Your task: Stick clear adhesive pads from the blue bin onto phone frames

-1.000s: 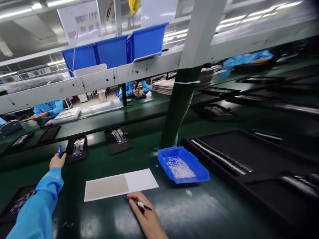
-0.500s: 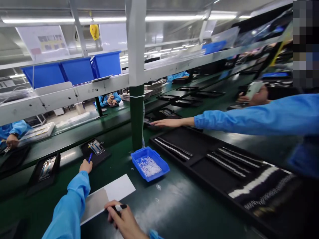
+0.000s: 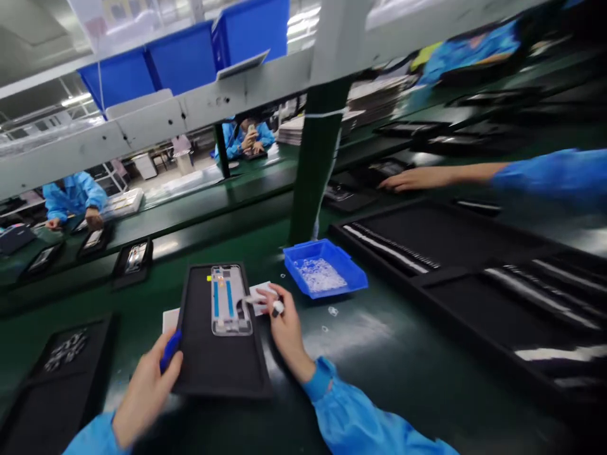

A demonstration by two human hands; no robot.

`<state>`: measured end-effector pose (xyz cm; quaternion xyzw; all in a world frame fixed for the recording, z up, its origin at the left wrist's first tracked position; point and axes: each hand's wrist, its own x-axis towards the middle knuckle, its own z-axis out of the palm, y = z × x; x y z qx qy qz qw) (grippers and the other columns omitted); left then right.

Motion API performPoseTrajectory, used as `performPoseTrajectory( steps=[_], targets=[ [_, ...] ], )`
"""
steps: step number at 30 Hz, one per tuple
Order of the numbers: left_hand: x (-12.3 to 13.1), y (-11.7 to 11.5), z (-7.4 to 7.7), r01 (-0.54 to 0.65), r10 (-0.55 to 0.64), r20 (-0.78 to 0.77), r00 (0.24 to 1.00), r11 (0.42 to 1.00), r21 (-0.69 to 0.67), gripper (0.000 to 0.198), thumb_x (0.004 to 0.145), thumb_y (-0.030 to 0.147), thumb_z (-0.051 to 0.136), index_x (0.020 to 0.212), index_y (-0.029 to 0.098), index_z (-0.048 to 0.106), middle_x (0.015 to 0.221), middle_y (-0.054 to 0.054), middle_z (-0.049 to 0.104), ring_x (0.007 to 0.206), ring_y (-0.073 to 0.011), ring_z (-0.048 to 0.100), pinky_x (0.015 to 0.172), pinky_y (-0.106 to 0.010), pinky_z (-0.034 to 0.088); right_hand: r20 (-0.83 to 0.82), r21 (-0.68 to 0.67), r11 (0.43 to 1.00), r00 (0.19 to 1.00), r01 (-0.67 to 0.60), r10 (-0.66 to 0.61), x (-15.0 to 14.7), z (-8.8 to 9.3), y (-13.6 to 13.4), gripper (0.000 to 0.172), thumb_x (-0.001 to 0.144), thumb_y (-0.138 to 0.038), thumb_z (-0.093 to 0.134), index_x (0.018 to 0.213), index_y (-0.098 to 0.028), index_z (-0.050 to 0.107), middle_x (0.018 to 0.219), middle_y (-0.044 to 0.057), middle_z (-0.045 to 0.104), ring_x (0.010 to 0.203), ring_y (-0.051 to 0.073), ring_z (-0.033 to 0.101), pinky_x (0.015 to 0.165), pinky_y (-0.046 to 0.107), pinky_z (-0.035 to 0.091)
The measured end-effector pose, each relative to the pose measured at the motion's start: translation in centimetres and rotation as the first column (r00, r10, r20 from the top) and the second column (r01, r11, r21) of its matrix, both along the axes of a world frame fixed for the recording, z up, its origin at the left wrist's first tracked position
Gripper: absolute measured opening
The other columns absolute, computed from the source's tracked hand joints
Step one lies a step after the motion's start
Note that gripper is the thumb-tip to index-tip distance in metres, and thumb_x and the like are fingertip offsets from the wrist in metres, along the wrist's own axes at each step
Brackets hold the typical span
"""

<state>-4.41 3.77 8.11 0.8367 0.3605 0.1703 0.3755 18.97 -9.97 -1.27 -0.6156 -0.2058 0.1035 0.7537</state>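
My left hand (image 3: 150, 387) is closed at the left edge of a black foam tray (image 3: 203, 363), with a blue pen-like tool (image 3: 171, 349) in the same grip. On the tray lies a phone frame (image 3: 231, 303) with two blue strips and a yellow tab. My right hand (image 3: 287, 328) is closed around a black-and-white pen-like tool (image 3: 277, 308), beside the tray's right edge. A flex cable or clip (image 3: 245, 302) shows between its fingertips and the frame; blur hides its exact form. Partly under the tray is a white card (image 3: 262, 294).
A blue bin (image 3: 327, 272) of small clear pieces stands past my right hand, by a green post (image 3: 313, 170). Long black trays (image 3: 455, 291) of strips fill the right. A co-worker's hand (image 3: 417, 179) reaches in there. Another black tray (image 3: 57, 379) lies left.
The black tray with the phone frame has come nearer, over the card, with my left hand at its edge. My right hand has moved up beside the frame. The view has turned left and down.
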Motion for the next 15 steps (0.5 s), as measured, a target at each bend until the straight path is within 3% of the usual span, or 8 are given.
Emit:
performPoseTrajectory(
  steps=[2,4,6,8,11,15],
  targets=[
    [-4.4,-3.6,-2.3,-0.017,0.015,-0.081,0.997,0.999,-0.032,0.054,0.086,0.047,0.054,0.135,0.024,0.057,0.117,-0.006,0.071,0.106,-0.0233,0.068,0.090,-0.028,0.054,-0.011,-0.025,1.000,1.000,-0.009,0.009,0.1,-0.3,0.0,0.044,0.090,-0.045,0.047,0.126,-0.019,0.043,0.119,0.017,0.068,0.096,0.023,0.068,0.082,0.040,0.054],
    [-7.9,-7.1,-5.2,-0.042,0.030,-0.181,0.983,0.997,-0.062,0.056,0.090,0.046,0.049,0.142,0.025,0.050,0.090,-0.004,0.074,0.078,-0.0193,0.072,0.073,-0.024,0.056,-0.014,-0.070,0.996,0.998,-0.062,0.062,-0.5,-0.7,0.0,0.042,0.089,-0.046,0.050,0.123,-0.020,0.046,0.119,0.016,0.068,0.095,0.022,0.068,0.083,0.039,0.053],
    [-10.2,-9.9,-7.7,-0.072,0.059,-0.260,0.964,0.997,-0.039,0.058,0.092,0.046,0.047,0.146,0.025,0.044,0.065,0.001,0.065,0.054,-0.0165,0.065,0.060,-0.022,0.054,-0.012,-0.125,0.982,0.989,-0.145,0.144,-1.3,-0.8,0.0,0.037,0.087,-0.043,0.056,0.117,-0.022,0.052,0.114,0.013,0.071,0.093,0.022,0.068,0.082,0.038,0.053],
    [-11.3,-11.7,-9.2,-0.044,0.046,-0.293,0.955,0.999,0.013,0.058,0.092,0.042,0.049,0.147,0.026,0.040,0.062,0.003,0.060,0.050,-0.0148,0.062,0.058,-0.021,0.052,-0.007,-0.175,0.958,0.974,-0.225,0.227,-2.1,-0.7,-0.1,0.031,0.083,-0.037,0.061,0.111,-0.023,0.057,0.106,0.009,0.074,0.093,0.023,0.069,0.084,0.038,0.052],
    [-10.7,-12.3,-8.8,0.063,-0.019,-0.278,0.960,0.987,0.148,0.050,0.093,0.034,0.051,0.142,0.028,0.045,0.077,0.000,0.063,0.061,-0.0134,0.067,0.062,-0.019,0.054,0.070,-0.280,0.913,0.942,-0.298,0.329,-2.7,-0.5,-0.3,0.029,0.081,-0.028,0.059,0.110,-0.023,0.059,0.105,0.007,0.076,0.100,0.024,0.069,0.090,0.040,0.050],
    [-6.0,-12.1,-5.9,0.289,-0.191,-0.309,0.932,0.906,0.310,0.045,0.090,0.024,0.056,0.135,0.029,0.049,0.107,-0.005,0.065,0.087,-0.0167,0.071,0.072,-0.022,0.058,0.183,-0.370,0.878,0.903,-0.303,0.389,-2.5,-0.5,-0.6,0.028,0.085,-0.026,0.052,0.113,-0.023,0.056,0.108,0.007,0.075,0.104,0.023,0.069,0.091,0.039,0.051]
  ],
)
